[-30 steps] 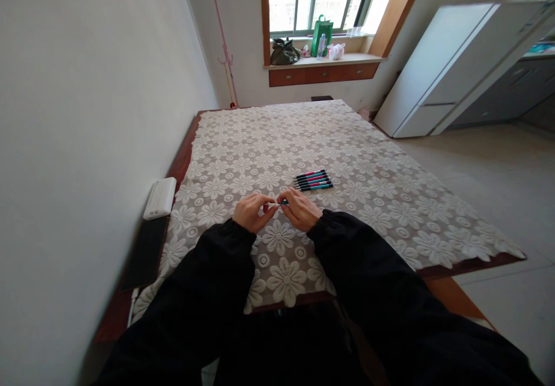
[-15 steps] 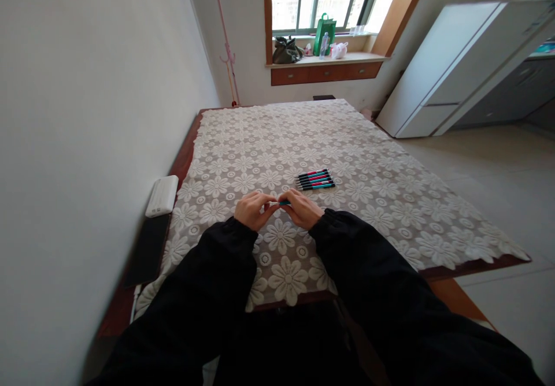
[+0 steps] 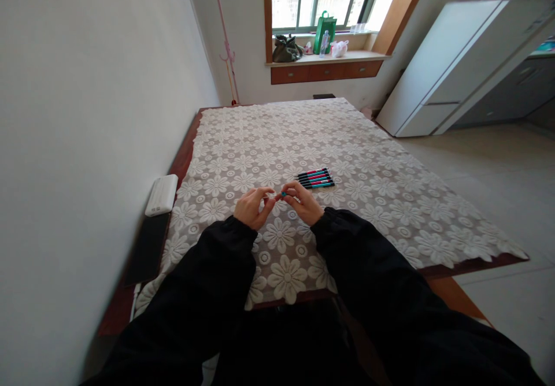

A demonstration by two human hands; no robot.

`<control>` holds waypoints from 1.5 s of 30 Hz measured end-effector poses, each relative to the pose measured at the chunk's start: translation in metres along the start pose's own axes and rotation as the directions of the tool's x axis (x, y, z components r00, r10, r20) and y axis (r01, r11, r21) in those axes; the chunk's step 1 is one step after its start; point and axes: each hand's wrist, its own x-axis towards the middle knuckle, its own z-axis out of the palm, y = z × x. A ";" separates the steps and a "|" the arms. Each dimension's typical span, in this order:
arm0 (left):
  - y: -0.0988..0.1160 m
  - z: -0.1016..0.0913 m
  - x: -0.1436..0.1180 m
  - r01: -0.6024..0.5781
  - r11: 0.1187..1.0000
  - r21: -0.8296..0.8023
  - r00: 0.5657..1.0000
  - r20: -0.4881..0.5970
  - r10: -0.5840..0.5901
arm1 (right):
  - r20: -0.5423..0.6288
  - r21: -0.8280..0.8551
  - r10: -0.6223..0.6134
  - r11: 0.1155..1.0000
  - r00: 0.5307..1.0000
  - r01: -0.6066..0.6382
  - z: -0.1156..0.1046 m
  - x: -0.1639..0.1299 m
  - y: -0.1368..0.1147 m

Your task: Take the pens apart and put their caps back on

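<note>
Working just above the near middle of the table (image 3: 433, 259), the left hand (image 3: 252, 207) and right hand (image 3: 304, 201) meet fingertip to fingertip, both pinched narrow on a small teal pen part (image 3: 283, 193) held between them; whether it is a cap or a tip is too small to tell. The step in hand looks like fitting or twisting one pen piece, which calls for a fine pinch and a steady turn. Just beyond the right hand, a neat row of black, pink and teal pens (image 3: 315, 178) lies on the white lace flower-patterned cloth (image 3: 281, 137). Left, a white rectangular case (image 3: 162, 195) sits at the table's edge by the wall. Cloth stretches bare far and right.
</note>
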 end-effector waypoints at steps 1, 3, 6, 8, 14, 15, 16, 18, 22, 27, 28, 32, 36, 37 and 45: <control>0.000 0.000 0.000 0.032 0.999 -0.009 0.999 0.001 -0.032 | -0.011 0.084 0.018 0.996 1.000 -0.017 -0.001 0.001 -0.001; 0.000 -0.001 -0.001 0.087 0.996 -0.028 0.996 0.005 -0.087 | -0.037 0.193 0.064 0.980 0.997 -0.056 -0.003 0.004 -0.002; -0.001 0.000 0.000 0.100 0.994 -0.035 0.995 0.015 -0.099 | -0.068 0.204 0.086 0.976 0.994 -0.071 -0.004 0.005 -0.003; -0.003 0.001 0.000 0.090 0.996 -0.018 0.996 0.005 -0.090 | -0.084 0.143 0.047 0.989 0.995 -0.035 -0.003 0.004 -0.004; -0.006 0.004 0.000 0.034 0.998 0.061 0.999 -0.019 -0.032 | -0.051 -0.174 -0.061 0.983 0.997 0.051 0.000 0.000 -0.003; -0.006 0.004 0.000 0.023 0.998 0.066 1.000 -0.012 -0.023 | -0.032 -0.208 -0.066 0.976 0.997 0.058 0.000 -0.001 -0.002; -0.006 0.005 0.000 0.014 0.998 0.068 1.000 -0.005 -0.013 | -0.024 -0.234 -0.068 0.970 0.997 0.061 0.000 -0.001 -0.001; -0.005 0.004 0.000 0.000 0.997 0.076 1.000 0.006 0.000 | -0.038 -0.269 -0.077 0.961 0.996 0.064 0.000 -0.001 0.002; -0.006 0.005 -0.001 -0.005 0.994 0.107 1.000 0.011 0.004 | -0.071 -0.348 -0.106 0.935 0.992 0.075 0.000 -0.002 0.007; -0.010 0.007 -0.001 -0.042 0.996 0.080 0.998 0.058 0.037 | -0.020 -0.426 -0.143 0.897 0.990 0.121 -0.001 -0.001 0.010; -0.011 0.008 -0.001 -0.050 0.996 0.070 0.996 0.075 0.045 | -0.011 -0.431 -0.144 0.894 0.990 0.125 -0.001 -0.001 0.010; -0.012 0.012 -0.001 -0.069 0.995 0.067 0.989 0.132 0.060 | 0.026 -0.477 -0.128 0.870 0.991 0.125 -0.002 -0.002 0.010; -0.011 0.013 -0.002 -0.079 0.996 0.049 0.982 0.176 0.069 | 0.089 -0.522 -0.124 0.839 0.988 0.153 -0.002 -0.002 0.011; -0.011 0.014 -0.003 -0.078 0.997 0.029 0.979 0.192 0.071 | 0.100 -0.521 -0.124 0.839 0.987 0.158 -0.002 -0.002 0.011; -0.016 0.018 -0.009 -0.029 0.986 -0.167 0.969 0.239 0.069 | 0.123 -0.495 -0.130 0.851 0.984 0.174 -0.002 -0.002 0.012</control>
